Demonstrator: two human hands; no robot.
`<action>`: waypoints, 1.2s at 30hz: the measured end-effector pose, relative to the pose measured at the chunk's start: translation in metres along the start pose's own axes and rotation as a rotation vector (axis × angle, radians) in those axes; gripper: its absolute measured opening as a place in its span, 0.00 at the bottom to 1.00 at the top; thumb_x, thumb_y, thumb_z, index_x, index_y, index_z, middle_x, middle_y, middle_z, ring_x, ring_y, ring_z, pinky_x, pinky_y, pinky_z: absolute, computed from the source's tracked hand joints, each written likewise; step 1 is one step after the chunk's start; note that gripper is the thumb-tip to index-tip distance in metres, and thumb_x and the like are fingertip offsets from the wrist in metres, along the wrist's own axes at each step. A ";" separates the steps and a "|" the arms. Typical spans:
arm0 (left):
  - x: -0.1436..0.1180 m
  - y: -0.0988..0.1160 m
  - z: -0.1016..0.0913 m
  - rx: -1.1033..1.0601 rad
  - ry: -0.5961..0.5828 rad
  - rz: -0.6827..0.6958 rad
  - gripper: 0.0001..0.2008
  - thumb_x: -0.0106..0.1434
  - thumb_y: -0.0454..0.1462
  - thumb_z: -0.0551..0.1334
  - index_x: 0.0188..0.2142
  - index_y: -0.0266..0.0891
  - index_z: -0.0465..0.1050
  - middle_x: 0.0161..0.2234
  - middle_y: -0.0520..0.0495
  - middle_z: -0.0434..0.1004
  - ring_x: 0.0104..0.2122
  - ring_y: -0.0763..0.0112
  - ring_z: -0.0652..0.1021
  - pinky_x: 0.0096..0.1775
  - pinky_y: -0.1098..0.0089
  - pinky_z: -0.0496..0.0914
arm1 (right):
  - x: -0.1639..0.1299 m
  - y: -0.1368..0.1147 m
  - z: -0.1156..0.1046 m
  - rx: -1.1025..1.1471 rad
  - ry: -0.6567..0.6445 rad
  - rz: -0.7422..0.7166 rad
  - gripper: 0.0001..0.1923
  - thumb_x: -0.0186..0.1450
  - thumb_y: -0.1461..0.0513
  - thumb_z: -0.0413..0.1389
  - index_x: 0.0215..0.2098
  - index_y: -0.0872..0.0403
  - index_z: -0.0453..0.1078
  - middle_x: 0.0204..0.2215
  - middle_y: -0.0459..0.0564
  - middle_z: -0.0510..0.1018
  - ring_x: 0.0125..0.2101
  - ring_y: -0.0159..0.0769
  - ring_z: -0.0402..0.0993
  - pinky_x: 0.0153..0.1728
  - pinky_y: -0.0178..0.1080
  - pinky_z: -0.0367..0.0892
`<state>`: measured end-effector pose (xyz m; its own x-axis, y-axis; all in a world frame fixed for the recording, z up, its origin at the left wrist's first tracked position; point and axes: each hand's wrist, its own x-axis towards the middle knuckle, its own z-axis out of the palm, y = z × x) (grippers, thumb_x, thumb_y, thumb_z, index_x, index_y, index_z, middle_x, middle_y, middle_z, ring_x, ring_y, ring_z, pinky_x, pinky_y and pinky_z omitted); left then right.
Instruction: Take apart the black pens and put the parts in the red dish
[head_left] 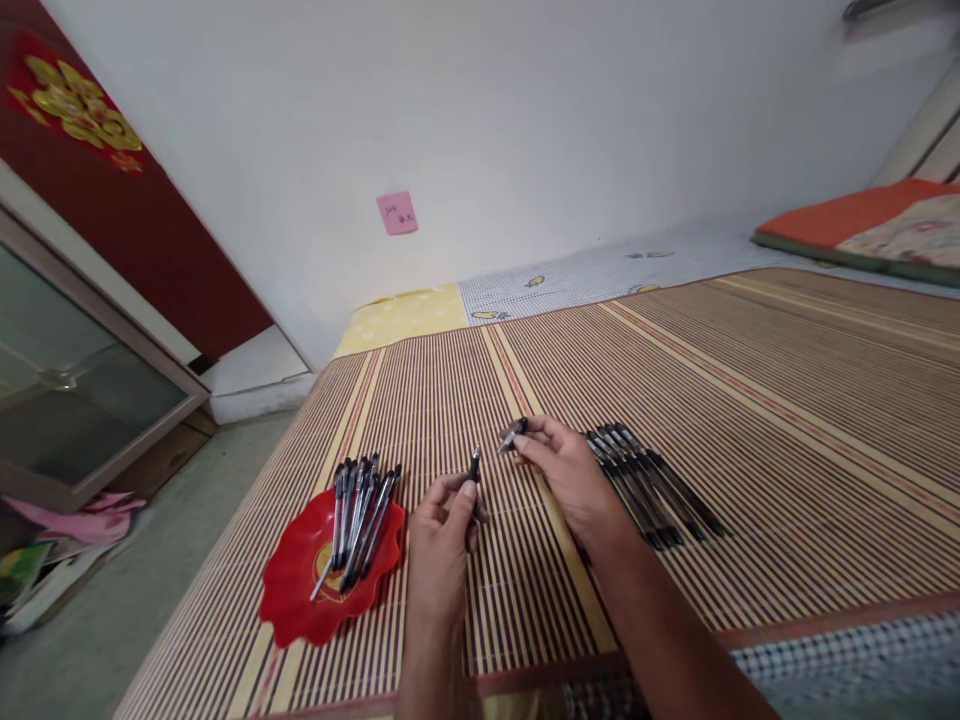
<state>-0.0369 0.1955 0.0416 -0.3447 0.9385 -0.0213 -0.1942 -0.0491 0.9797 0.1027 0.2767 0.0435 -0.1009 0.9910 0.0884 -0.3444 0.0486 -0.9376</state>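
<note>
My left hand [444, 525] is closed around a black pen [475, 464], its bare tip pointing up and away from me. To its right, my right hand [559, 465] pinches a clear pen cap with a black end [513, 436]. Cap and pen tip are apart, with a small gap of mat between them. Left of my left hand, several capped pens [362, 520] lie in a bunch on a red scalloped plate [289, 560]. Beyond my right wrist, several more pens [656, 485] lie side by side in a slanted row, partly hidden by that hand.
A striped bamboo mat [442, 390] covers the bed under everything. Yellow cloth [409, 312] and patterned sheet show along the white wall [525, 130], which bears a pink note [397, 213]. An orange folded quilt [855, 215] lies far right. Left of the bed is grey floor [180, 510].
</note>
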 end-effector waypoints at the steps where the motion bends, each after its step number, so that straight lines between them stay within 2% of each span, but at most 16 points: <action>1: 0.000 0.000 0.001 0.015 -0.017 -0.001 0.16 0.57 0.46 0.70 0.38 0.37 0.75 0.24 0.54 0.71 0.22 0.78 0.68 0.24 0.79 0.59 | -0.001 -0.004 0.000 0.078 0.009 0.003 0.12 0.57 0.58 0.64 0.37 0.53 0.73 0.33 0.46 0.79 0.33 0.33 0.75 0.37 0.36 0.68; 4: -0.002 0.001 0.004 0.051 -0.066 0.001 0.14 0.58 0.45 0.69 0.37 0.37 0.76 0.24 0.53 0.71 0.25 0.77 0.70 0.28 0.78 0.62 | -0.003 -0.012 -0.001 0.212 0.007 -0.007 0.12 0.56 0.57 0.66 0.36 0.53 0.73 0.34 0.46 0.79 0.34 0.32 0.74 0.38 0.36 0.68; 7: -0.004 0.003 0.007 0.073 -0.088 0.000 0.13 0.58 0.44 0.69 0.36 0.37 0.77 0.24 0.53 0.71 0.24 0.77 0.69 0.28 0.78 0.62 | -0.004 -0.016 -0.001 0.237 -0.008 -0.012 0.11 0.56 0.58 0.66 0.35 0.52 0.73 0.34 0.46 0.79 0.34 0.32 0.74 0.38 0.36 0.68; 18: -0.005 0.005 0.010 0.038 -0.119 -0.016 0.13 0.58 0.43 0.69 0.37 0.36 0.76 0.26 0.53 0.73 0.26 0.77 0.69 0.30 0.78 0.64 | -0.006 -0.016 -0.003 0.134 -0.200 0.026 0.10 0.58 0.60 0.65 0.38 0.52 0.74 0.36 0.47 0.81 0.35 0.33 0.74 0.39 0.37 0.68; 28: -0.006 0.008 0.011 -0.100 -0.175 -0.101 0.17 0.53 0.40 0.73 0.39 0.35 0.73 0.26 0.52 0.75 0.24 0.78 0.71 0.21 0.81 0.58 | -0.006 -0.013 -0.008 0.043 -0.334 0.031 0.09 0.62 0.61 0.62 0.41 0.50 0.77 0.36 0.46 0.79 0.37 0.33 0.73 0.40 0.36 0.67; 36: -0.009 0.005 0.011 -0.159 -0.156 -0.092 0.20 0.54 0.41 0.73 0.40 0.34 0.68 0.23 0.51 0.76 0.17 0.83 0.63 0.20 0.81 0.56 | -0.009 -0.013 -0.001 -0.001 -0.375 0.050 0.06 0.60 0.60 0.62 0.36 0.52 0.75 0.32 0.44 0.76 0.36 0.33 0.72 0.41 0.37 0.65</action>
<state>-0.0248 0.1907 0.0486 -0.1757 0.9823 -0.0657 -0.3642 -0.0029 0.9313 0.1093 0.2673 0.0541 -0.4522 0.8776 0.1591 -0.3293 0.0015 -0.9442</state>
